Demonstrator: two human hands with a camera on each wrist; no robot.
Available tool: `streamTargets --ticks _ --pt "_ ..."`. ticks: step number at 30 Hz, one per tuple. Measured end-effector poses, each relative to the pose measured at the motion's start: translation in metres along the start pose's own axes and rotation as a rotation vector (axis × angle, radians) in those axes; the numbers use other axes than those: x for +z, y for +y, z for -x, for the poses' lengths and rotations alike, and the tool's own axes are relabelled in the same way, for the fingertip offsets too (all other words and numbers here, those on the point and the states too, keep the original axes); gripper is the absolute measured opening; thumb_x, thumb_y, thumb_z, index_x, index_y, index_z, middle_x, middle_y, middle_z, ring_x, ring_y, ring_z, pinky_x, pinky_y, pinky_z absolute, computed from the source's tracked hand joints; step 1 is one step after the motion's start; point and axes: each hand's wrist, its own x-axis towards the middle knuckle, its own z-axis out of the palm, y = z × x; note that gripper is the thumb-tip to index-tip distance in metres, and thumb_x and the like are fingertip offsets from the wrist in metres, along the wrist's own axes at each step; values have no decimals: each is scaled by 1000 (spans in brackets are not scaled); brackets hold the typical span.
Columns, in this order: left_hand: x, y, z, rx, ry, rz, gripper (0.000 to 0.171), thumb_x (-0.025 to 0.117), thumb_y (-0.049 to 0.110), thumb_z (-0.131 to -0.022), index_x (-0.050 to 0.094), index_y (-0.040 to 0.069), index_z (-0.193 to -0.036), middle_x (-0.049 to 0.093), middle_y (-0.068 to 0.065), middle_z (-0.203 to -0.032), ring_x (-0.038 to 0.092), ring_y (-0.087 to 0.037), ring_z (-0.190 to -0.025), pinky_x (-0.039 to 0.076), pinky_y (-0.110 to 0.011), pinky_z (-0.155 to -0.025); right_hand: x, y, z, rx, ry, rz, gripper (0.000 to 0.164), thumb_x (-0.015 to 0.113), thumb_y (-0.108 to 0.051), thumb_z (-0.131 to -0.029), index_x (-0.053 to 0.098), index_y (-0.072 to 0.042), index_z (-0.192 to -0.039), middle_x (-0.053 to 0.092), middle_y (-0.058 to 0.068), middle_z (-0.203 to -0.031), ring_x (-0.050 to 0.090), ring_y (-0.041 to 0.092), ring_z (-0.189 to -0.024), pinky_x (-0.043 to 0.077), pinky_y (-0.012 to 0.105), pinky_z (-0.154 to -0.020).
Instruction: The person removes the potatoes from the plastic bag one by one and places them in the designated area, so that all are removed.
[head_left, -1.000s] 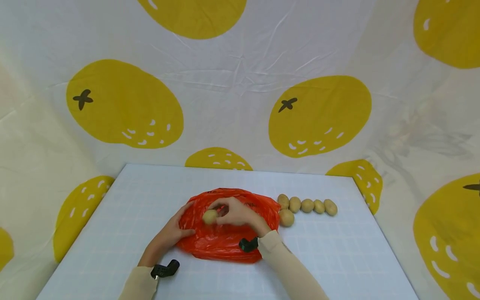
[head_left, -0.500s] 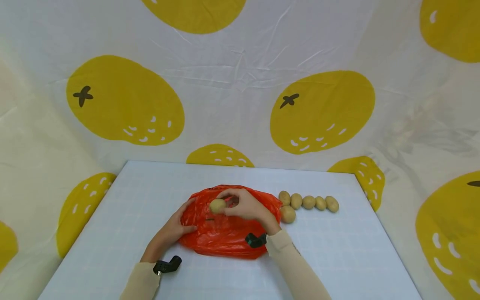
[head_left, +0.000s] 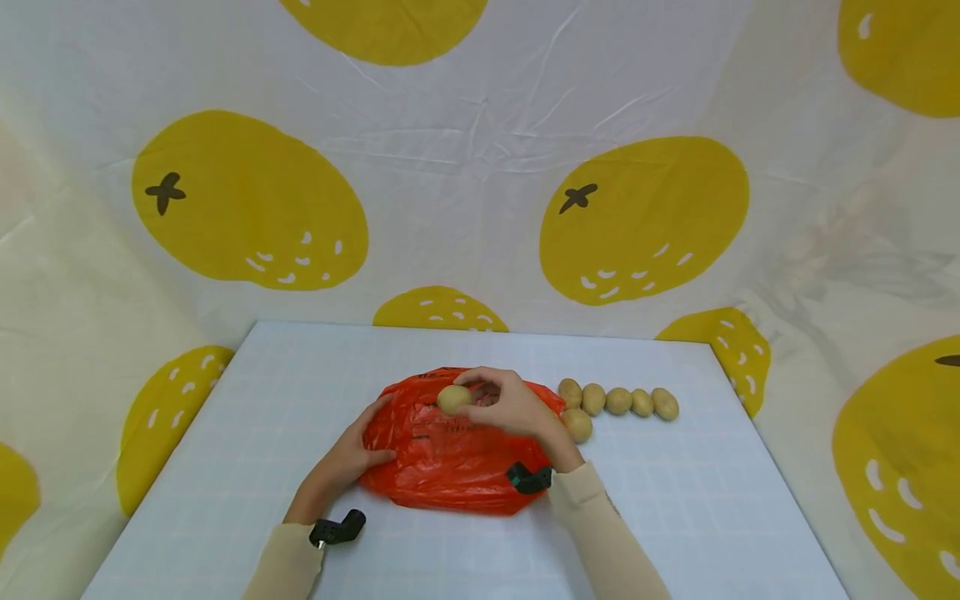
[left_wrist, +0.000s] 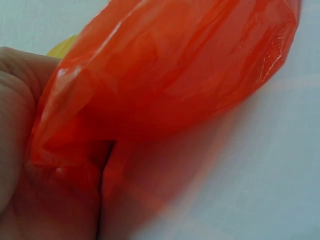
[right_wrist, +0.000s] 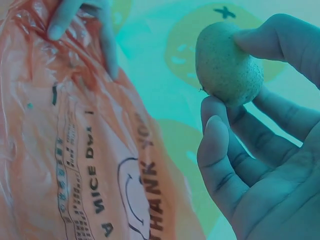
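A red plastic bag (head_left: 457, 475) lies on the table in front of me, bulging, with printed lettering that shows in the right wrist view. My left hand (head_left: 347, 454) holds the bag at its left end, thumb toward the front and fingers at the far side; in the left wrist view the plastic hides part of the palm. Above the bag, my right hand (head_left: 517, 407) pinches a potato (right_wrist: 225, 65) between thumb and fingertips. The bag's contents are hidden.
Just right of the bag, several potatoes stand in a row, ending at the far-right potato (head_left: 664, 403). One potato (head_left: 577, 425) sits in front of the row's left end. A patterned cloth (head_left: 450, 208) hangs behind the white table (head_left: 720, 500).
My right hand has moved right and a little away from me over the bag, carrying the potato. My left hand stays at the bag's left end.
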Motion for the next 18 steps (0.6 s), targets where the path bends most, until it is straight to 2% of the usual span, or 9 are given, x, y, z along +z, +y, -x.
streamTargets --ticks 8,18 --pt "0 1 2 28 -8 -28 100 80 3 -82 26 29 -163 23 -15 -169 32 -44 -146 49 -57 -108 -13 -1 13 -1 81 -19 36 79 -19 -90 70 -15 -125 71 5 -119 69 22 -101 59 34 -88" --pt "0 3 3 24 -15 -7 101 79 2 -82 25 28 -163 24 -15 -168 34 -43 -145 51 -56 -107 -26 1 25 6 130 -69 39 78 -13 -91 67 -8 -128 69 16 -121 69 27 -100 60 30 -82"
